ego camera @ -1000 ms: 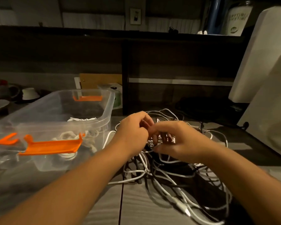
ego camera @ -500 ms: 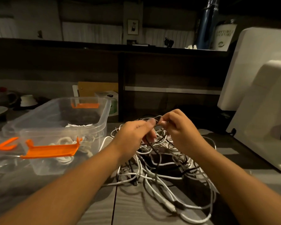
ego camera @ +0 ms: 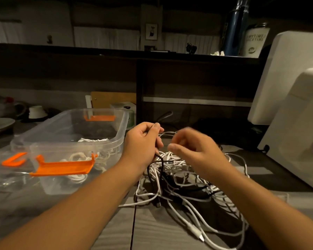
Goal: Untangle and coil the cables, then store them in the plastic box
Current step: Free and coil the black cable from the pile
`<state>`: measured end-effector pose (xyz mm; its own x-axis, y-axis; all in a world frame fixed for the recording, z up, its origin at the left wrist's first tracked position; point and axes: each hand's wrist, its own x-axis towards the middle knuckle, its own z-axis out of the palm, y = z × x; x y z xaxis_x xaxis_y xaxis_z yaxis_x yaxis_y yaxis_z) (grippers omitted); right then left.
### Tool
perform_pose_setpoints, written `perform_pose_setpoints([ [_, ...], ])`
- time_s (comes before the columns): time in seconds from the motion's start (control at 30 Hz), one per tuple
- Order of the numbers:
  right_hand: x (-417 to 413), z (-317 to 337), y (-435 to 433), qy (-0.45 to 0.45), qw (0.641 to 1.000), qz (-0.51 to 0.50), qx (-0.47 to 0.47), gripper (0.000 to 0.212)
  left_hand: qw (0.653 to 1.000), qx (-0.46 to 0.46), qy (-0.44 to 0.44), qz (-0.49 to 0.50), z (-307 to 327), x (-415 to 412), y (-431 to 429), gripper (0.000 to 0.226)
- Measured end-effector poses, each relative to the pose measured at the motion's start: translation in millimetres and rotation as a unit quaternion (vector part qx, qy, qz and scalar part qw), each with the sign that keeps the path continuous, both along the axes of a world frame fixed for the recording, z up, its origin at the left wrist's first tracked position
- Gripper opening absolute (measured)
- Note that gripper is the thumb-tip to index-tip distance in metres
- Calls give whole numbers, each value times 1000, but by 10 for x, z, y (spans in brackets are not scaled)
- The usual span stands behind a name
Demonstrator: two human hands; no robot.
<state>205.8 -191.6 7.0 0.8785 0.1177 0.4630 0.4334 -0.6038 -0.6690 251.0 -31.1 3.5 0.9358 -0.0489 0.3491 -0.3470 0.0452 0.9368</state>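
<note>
The left hand (ego camera: 143,141) was raised over the tangle of cables (ego camera: 188,188). Its fingers (ego camera: 156,126) were curled round a black cable (ego camera: 162,165) that ran down from the fist into the heap. The right hand (ego camera: 195,154) hovered just beside it with its fingers (ego camera: 186,138) loosely bent. Motion blur made it impossible to tell whether they pinched a strand.

The tangle, mostly white leads with a few black ones, lay around the middle of the table (ego camera: 152,235) and spread toward the near edge and the right side. The plastic box (ego camera: 124,121) stood on the left part of the table, close to the left wrist. It was open-topped, with an orange latch (ego camera: 61,167) on its near end and another on the far end. Coiled white cables (ego camera: 92,140) lay inside it. A large white appliance (ego camera: 287,78) stood at the table's right edge.
</note>
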Motion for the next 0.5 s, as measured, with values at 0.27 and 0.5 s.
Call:
perform_pose_setpoints([
  [0.27,-14,-25,84,57,997,54,26,15,990,-91,56,-88,77,-44,0,39],
  [0.5,8,22,7,31,965,49,255,13,985,5,73,-159,33,-99,-7,36],
])
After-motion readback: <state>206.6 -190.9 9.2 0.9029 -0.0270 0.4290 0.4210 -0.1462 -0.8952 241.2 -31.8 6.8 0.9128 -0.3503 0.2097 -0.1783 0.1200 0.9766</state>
